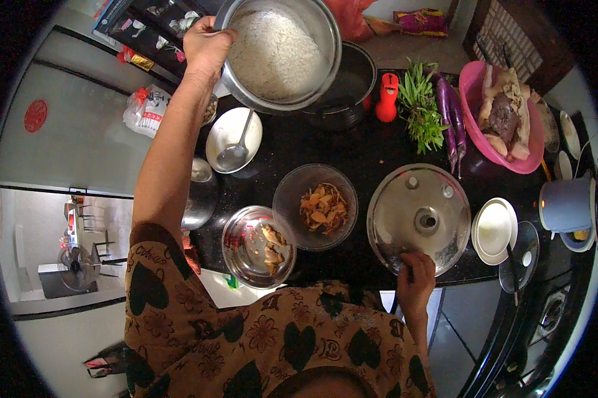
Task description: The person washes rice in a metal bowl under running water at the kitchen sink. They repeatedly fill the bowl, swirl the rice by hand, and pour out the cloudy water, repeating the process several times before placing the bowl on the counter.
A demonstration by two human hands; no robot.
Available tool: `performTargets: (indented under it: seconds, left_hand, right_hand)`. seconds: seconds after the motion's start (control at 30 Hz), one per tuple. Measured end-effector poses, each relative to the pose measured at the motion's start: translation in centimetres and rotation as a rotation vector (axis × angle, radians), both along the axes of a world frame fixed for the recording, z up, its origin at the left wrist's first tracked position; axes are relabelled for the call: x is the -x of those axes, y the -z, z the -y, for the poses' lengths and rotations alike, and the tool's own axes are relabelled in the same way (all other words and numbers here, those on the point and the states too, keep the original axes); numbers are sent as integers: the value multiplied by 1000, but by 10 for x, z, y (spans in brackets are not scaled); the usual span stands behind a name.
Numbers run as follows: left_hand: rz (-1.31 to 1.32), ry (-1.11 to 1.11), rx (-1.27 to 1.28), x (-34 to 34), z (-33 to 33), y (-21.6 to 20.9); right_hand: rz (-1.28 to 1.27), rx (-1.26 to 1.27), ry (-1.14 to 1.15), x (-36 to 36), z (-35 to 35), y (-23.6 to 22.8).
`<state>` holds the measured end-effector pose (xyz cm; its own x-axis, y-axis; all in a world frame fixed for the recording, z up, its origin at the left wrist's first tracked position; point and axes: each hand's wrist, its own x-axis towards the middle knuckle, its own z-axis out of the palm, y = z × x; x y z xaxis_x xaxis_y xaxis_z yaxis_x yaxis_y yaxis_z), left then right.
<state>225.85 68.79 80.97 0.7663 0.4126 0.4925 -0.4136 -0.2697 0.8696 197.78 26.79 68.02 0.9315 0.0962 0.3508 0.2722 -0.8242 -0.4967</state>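
Observation:
My left hand [208,48] is closed round the handle side of a metal pot [333,66], raised and tilted at the far side of the counter. White, grainy food that looks like rice [279,56] fills much of the pot. Near the counter's front edge, my right hand [416,282] is closed at the near rim of a round metal pot lid [395,209]. A dark handle shows partly between its fingers. Left of the lid, a clear bowl [287,192] contains brown, dried-looking pieces, overlapping a steel bowl [238,262] with yellowish pieces.
A white bowl [217,142] with a ladle [234,156] stands below the raised pot, beside a black pot [325,121]. Farther right are a red bottle [386,105], leafy greens [420,113], purple eggplants [454,126], a pink basin [471,113] of meat and stacked white bowls [495,229].

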Motion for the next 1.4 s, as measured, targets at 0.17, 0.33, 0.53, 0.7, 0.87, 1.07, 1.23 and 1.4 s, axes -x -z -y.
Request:
performTargets:
  seconds: [0.17, 0.33, 0.53, 0.7, 0.87, 1.07, 1.23, 1.4]
  left_hand:
    - [26, 8, -16, -3, 1, 1]
    - [4, -5, -9, -2, 2, 2]
    - [-2, -38, -31, -2, 3, 2]
    - [7, -36, -34, -4, 3, 3]
    - [13, -13, -13, -7, 1, 5]
    - [13, -56, -67, -6, 2, 4]
    - [16, -46, -49, -7, -1, 9]
    - [27, -74, -107, -7, -1, 8]
  right_hand:
    - [5, -6, 2, 1, -1, 4]
    - [-11, 20, 3, 0, 0, 2]
    - [-5, 32, 0, -1, -1, 1]
    - [-16, 40, -3, -2, 1, 2]
    - [-3, 29, 1, -3, -1, 1]
    - [-10, 34, 4, -3, 0, 3]
    - [-14, 32, -4, -3, -1, 2]
    - [-11, 27, -3, -3, 0, 3]
